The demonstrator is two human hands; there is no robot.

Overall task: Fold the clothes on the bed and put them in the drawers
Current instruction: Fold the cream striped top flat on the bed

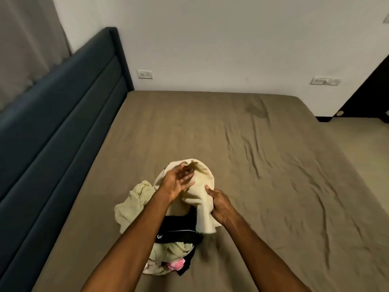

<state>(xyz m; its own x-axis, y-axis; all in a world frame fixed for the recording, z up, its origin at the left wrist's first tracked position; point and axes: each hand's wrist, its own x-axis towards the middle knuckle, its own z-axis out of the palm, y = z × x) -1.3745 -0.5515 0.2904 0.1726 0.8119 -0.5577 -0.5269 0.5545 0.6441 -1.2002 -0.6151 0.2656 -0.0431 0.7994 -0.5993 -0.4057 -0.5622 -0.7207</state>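
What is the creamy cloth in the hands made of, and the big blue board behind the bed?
The cream, soft-looking garment seems a matte knit, maybe cotton: it droops and creases. The dark blue padded headboard looks fabric-covered, dull, with stitched channels.

A bedroom in a home. A wide bed (242, 144) under a wrinkled olive-brown sheet fills most of the view, its dark blue padded headboard (63, 114) running along the left edge. A grey curtain (25, 39) hangs behind the headboard. The plain white wall (210, 39) past the far edge carries a socket (145, 74) and a switch plate (325, 81); a dark door (370, 91) stands beyond the far right corner.
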